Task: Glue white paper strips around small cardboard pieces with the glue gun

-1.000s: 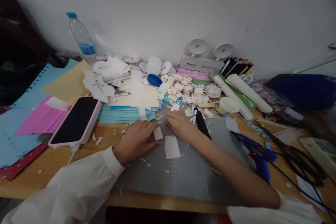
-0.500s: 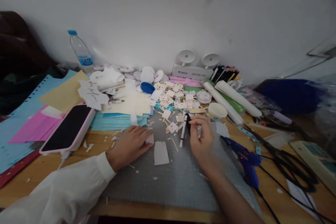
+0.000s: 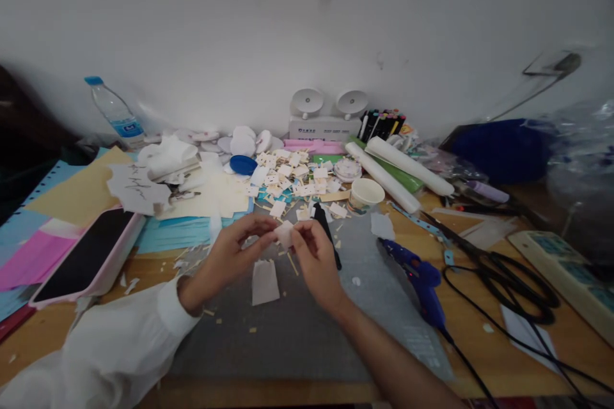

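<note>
Over the grey cutting mat [image 3: 297,345], a small square of white card [image 3: 284,235] is pinched between my two hands. The fingertips of my left hand [image 3: 240,250] grip its left edge. On the opposite edge, the thumb and fingers of my right hand [image 3: 317,262] are closed. Beside the right hand lies a black pen-like tool [image 3: 328,233], partly covered by it. A larger white card piece [image 3: 265,282] rests on the mat just below the hands. Beyond them is a heap of small square cards with thin strips [image 3: 297,177].
A blue glue gun [image 3: 417,278] with its cord lies to the right, near black scissors [image 3: 520,287]. A paper cup [image 3: 367,193] and white rolls [image 3: 384,176] stand behind. At left are a phone [image 3: 89,255], blue paper sheets [image 3: 177,233] and a water bottle [image 3: 115,112].
My right hand has moved left from the pens to the small card. My left hand has raised the card off the mat. The camera view has turned right.
</note>
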A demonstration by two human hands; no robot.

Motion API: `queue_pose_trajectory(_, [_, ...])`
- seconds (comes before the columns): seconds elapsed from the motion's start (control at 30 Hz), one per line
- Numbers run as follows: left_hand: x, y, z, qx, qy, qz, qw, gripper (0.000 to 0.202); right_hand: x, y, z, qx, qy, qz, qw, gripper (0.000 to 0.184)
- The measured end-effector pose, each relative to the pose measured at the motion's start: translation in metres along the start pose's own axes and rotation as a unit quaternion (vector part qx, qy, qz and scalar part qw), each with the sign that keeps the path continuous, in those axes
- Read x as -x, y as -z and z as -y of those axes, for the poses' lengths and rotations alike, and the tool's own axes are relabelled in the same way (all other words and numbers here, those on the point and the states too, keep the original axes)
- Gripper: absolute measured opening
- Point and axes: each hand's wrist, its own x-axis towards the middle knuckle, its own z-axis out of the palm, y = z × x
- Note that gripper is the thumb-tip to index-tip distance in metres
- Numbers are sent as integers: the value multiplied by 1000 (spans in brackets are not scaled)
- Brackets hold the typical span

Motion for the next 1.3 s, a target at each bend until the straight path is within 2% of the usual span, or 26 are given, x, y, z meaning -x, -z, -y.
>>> queue_pose_trajectory(0.1, [10,3,7,-75,-2,56,996,30,-10,7,-4,-40,-13,-57,997,13])
queue_pose_trajectory(0.23, [35,7,19,-213,-23,149,965,65,-19,16,-10,-101,-32,-99,989,16])
queue_pose_trajectory(0.3, [45,7,22,-251,-33,172,952,69,-19,17,-10,-127,-43,-84,987,16])
queue_pose_trajectory(0.4, [52,5,21,-263,-31,177,948,57,-13,11,-5,-147,-63,-5,987,17])
queue_pose_trajectory(0.5, [52,6,20,-254,-24,153,955,37,-3,2,3,-142,-83,116,979,19])
queue_pose_trajectory(0.63, [46,15,24,-216,-3,103,971,27,5,-1,12,-114,-97,299,943,21])
queue_pose_trajectory(0.7, [41,23,28,-191,-3,61,980,24,6,1,14,-90,-111,362,921,22])
queue_pose_trajectory(0.8, [27,40,33,-189,7,4,982,18,6,2,13,-66,-130,422,895,23])
queue_pose_trajectory(0.9, [3,59,36,-157,31,-71,985,22,7,1,7,-50,-152,456,876,23])
queue_pose_trajectory(0.97, [-13,70,39,-113,56,-151,980,25,9,0,3,-33,-168,467,867,21])
queue_pose_trajectory(1.0, [-19,75,41,-80,72,-164,981,28,9,-1,1,-28,-173,468,866,21])
queue_pose_trajectory(1.1, [-27,87,47,-41,109,-143,983,36,10,-1,-1,-34,-170,451,876,23])
queue_pose_trajectory(1.23, [-13,95,51,-149,95,-122,977,37,9,-1,-3,-32,-159,437,885,25])
queue_pose_trajectory(1.3, [-2,98,51,-160,87,-119,976,34,9,-1,-6,-14,-142,436,888,23])
